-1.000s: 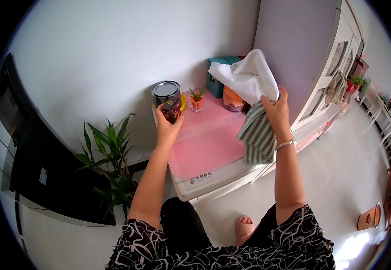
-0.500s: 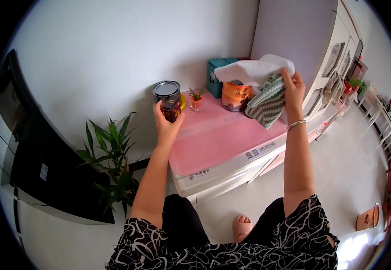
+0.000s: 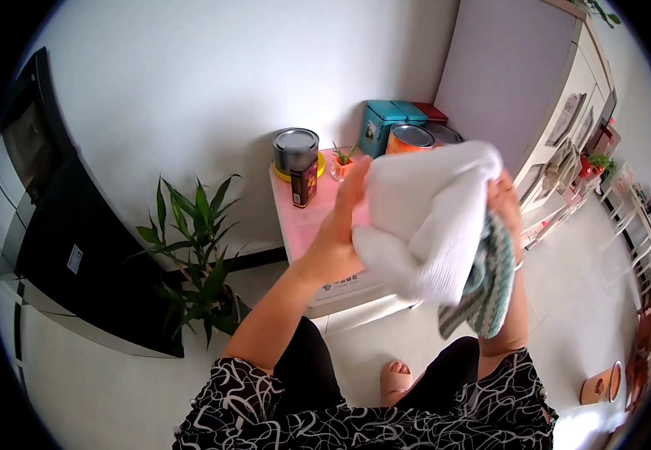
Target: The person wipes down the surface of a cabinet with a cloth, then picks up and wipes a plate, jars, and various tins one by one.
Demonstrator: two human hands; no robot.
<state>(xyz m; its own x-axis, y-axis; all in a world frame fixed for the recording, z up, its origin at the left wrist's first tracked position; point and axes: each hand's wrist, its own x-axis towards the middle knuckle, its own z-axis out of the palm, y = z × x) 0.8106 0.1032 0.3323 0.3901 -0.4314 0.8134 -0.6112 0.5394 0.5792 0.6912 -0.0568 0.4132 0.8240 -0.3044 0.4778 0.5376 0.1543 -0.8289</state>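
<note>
A white cloth (image 3: 430, 217) is held up in front of me between both hands. My left hand (image 3: 340, 229) grips its left edge, with the fingertips hidden behind it. At the right edge my right hand (image 3: 507, 206) is closed on the white cloth, its fingers partly covered. From that same hand hangs a green-and-white zigzag cloth (image 3: 490, 285). Beyond my left hand, a small dark box (image 3: 305, 185) stands upright on the pink cabinet top (image 3: 295, 217), just before a grey can (image 3: 296, 150).
A small potted plant (image 3: 342, 163), an orange can (image 3: 411, 138) and teal boxes (image 3: 385, 124) stand along the wall. A leafy plant (image 3: 205, 255) and a black appliance (image 3: 93, 255) are on my left. At right rises a tall cabinet (image 3: 513, 82).
My left hand has let go of the dark box, which now stands on the cabinet, and has taken the white cloth. My right hand has brought both cloths closer to me.
</note>
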